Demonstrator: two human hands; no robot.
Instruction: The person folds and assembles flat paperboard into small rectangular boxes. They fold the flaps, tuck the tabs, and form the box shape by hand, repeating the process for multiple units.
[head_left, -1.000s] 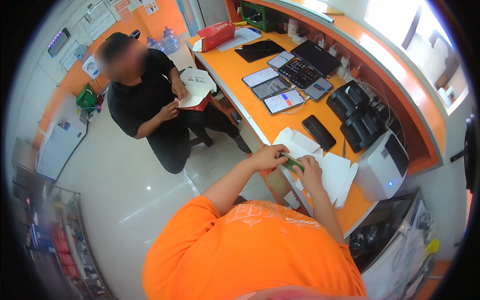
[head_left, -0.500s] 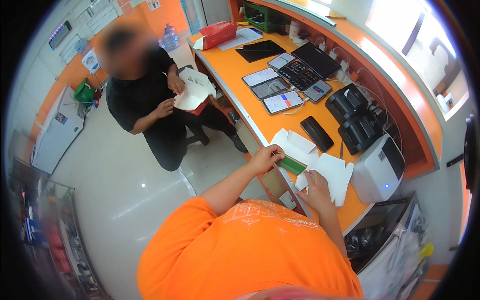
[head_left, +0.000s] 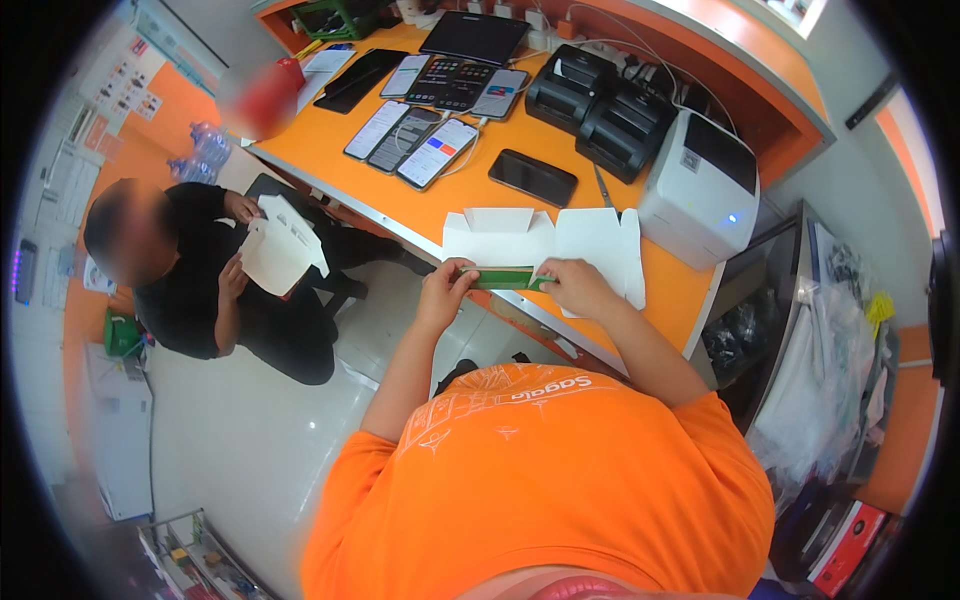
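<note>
A partly unfolded cardboard box [head_left: 598, 236], white inside and green outside, lies at the near edge of the orange counter. Its narrow green side [head_left: 502, 279] is folded up and faces me. My left hand [head_left: 446, 292] pinches the left end of that side between thumb and fingers. At the other end, my right hand [head_left: 580, 288] has its fingers closed on a small green end flap. The white panels spread flat beyond my hands.
Beyond the box lie a dark phone [head_left: 533, 178], several lit phones [head_left: 437, 155] with cables and a slim dark tool [head_left: 602, 187]. Black printers [head_left: 625, 127] and a white printer [head_left: 703, 190] stand right. A seated person at left holds an open cardboard box [head_left: 283, 250].
The view has swung, shifting the counter left and up. My right hand has gone from resting by the white panel to gripping the green side's right end. The other person's box is tilted more upright.
</note>
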